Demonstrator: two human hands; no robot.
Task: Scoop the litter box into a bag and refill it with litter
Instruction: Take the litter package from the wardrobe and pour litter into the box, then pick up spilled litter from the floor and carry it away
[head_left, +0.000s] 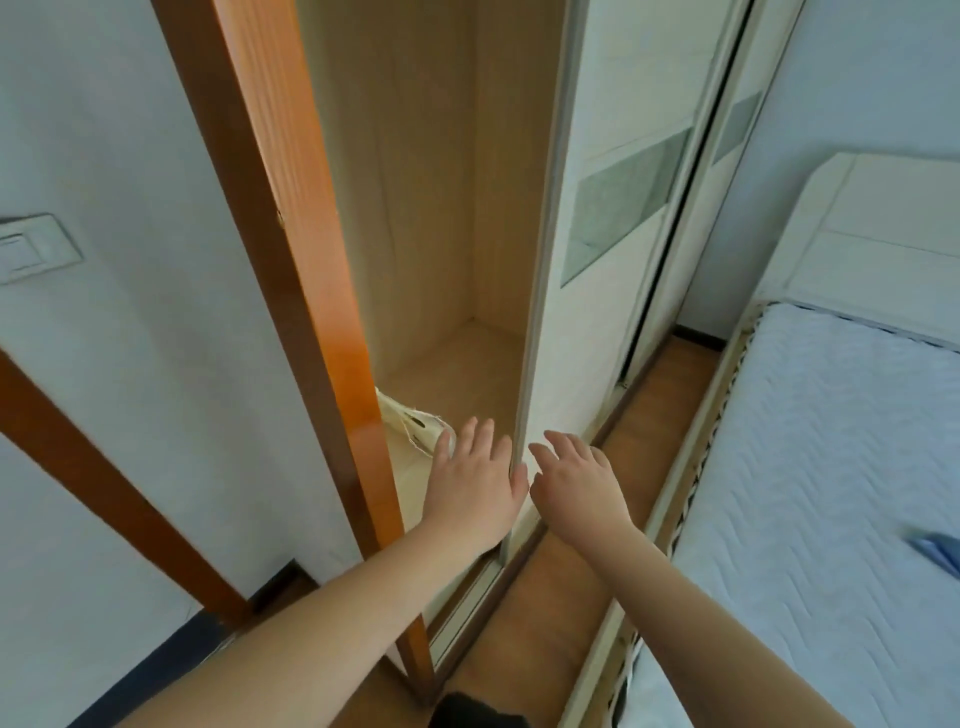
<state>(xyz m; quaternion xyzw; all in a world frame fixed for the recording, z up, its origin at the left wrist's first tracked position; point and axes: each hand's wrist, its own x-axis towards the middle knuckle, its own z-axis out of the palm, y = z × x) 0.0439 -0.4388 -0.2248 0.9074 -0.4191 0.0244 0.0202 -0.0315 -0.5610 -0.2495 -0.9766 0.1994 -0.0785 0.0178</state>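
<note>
I face an open wardrobe compartment (447, 364) with pale wood walls and floor. A cream woven bag (415, 423) with a frayed edge lies low at its left, partly hidden behind the orange door frame. My left hand (475, 480) reaches in with straight fingers, its fingertips at the bag and its thumb against the sliding door's edge. My right hand (579, 480) lies flat with spread fingers on the front of the white sliding door (597, 291). No litter box or scoop is in view.
An orange wooden door frame (311, 291) stands left of the wardrobe, with a wall switch (31, 249) further left. A bed with a white quilted mattress (810, 493) fills the right side, leaving a narrow strip of wooden floor (550, 597) between.
</note>
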